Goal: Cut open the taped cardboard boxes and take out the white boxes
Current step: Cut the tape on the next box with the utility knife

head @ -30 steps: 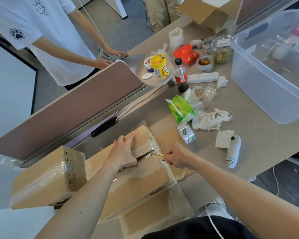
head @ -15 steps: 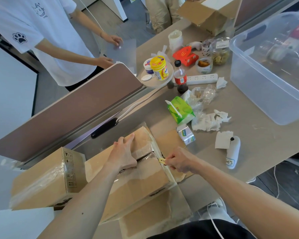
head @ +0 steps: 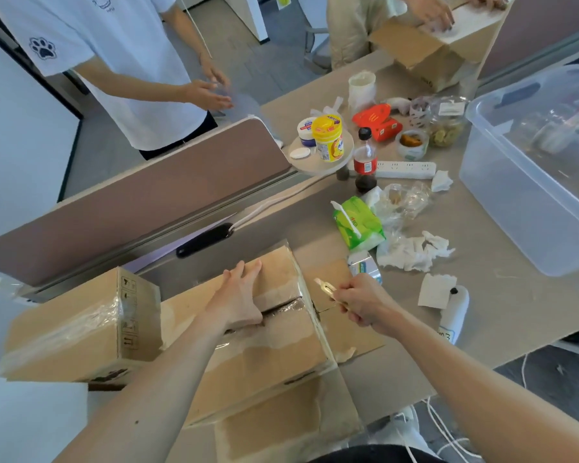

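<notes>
On desk [head: 502,295], cardboard box [head: 264,355] is pinned by flat left hand [head: 238,302], box cutter [head: 326,286] clenched in right hand [head: 361,302] (seam looks slit); flaps likely pried next

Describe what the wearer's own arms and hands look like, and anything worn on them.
The left hand and right hand are bare: no gloves, rings, watch or band show. The left forearm and right forearm show no sleeve up to the frame's edge. One small dark spot marks the left forearm.
</notes>
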